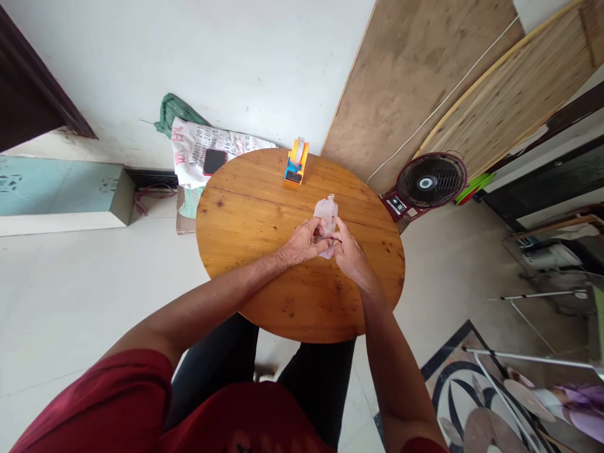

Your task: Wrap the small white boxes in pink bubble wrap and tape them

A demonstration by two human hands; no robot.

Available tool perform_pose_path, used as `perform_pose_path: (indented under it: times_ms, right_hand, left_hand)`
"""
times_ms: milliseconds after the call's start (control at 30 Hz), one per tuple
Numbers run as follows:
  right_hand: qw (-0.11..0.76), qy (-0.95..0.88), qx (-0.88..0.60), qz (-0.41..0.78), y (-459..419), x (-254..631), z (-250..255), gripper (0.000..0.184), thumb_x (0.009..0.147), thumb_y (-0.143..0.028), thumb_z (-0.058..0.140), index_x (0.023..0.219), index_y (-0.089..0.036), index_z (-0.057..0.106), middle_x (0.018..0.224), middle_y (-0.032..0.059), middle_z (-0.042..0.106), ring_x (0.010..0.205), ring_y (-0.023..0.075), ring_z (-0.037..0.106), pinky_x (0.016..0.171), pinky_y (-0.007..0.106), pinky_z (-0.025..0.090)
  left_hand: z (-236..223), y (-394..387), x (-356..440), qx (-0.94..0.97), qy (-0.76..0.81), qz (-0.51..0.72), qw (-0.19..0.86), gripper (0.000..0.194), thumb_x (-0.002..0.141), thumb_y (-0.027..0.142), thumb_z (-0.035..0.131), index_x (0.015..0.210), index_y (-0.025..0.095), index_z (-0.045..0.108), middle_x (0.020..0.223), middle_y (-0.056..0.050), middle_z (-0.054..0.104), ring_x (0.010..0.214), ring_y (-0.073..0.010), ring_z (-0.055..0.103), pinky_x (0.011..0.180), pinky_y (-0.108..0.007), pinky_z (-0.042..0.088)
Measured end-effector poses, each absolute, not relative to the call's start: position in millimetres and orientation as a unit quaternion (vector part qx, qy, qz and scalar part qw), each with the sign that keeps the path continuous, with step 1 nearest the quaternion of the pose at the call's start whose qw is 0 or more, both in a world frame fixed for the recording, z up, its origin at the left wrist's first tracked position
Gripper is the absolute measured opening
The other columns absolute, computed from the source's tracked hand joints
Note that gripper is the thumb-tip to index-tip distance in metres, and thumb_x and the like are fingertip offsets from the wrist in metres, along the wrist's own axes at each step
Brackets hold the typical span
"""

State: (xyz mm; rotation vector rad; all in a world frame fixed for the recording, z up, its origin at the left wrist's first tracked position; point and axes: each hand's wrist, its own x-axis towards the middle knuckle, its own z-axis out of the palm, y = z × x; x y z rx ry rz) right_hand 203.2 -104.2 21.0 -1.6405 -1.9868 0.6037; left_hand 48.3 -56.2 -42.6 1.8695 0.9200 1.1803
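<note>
A thin, whitish, see-through plastic bag or wrapper (pixel 325 209) is held over the middle of the round wooden table (pixel 245 220). My left hand (pixel 306 240) grips it from the left, thumb and fingers pinched together. From the right, my right hand (pixel 348 250) closes its fingers on the same wrapper, fingertips close to those of the left. The wrapper's crumpled top end sticks up beyond both hands, and a small part shows below them. Whether anything lies inside it I cannot tell. Near the far edge stands an orange and blue tape dispenser (pixel 296 165) with a roll of tape.
Behind the table's left edge lie a printed white sack (pixel 189 141) and a dark red-edged object (pixel 215 162). A round fan (pixel 427 182) stands at the right. Plywood (pixel 401 75) leans on the wall. White metal bars (pixel 533 358) are at lower right.
</note>
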Motion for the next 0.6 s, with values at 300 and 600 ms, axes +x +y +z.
perform_pose_path:
  times_ms: [300,600]
  right_hand:
    - [0.199,-0.752,-0.587,0.225,-93,212,30,0.074,0.08,-0.014,0.044,0.153,-0.018,0.038,0.113,0.0104,0.076,0.086,0.0234,0.07,0.09,0.042,0.054]
    - [0.259,-0.73,-0.575,0.265,-87,215,24,0.067,0.083,-0.018,0.044,0.15,-0.016,0.043,0.103,0.0084,0.076,0.087,0.0206,0.068,0.088,0.04,0.055]
  left_hand:
    - [-53,-52,58,0.745,0.385,0.464,0.287,0.029,0.077,0.021,0.067,0.103,0.021,0.056,0.085,0.001,0.061,0.078,-0.0152,0.055,0.071,-0.03,0.05]
    - [-43,-62,53,0.773,0.389,0.445,0.231,0.019,0.076,0.017,0.065,0.092,0.022,0.057,0.09,-0.004,0.064,0.087,-0.0223,0.061,0.078,-0.038,0.054]
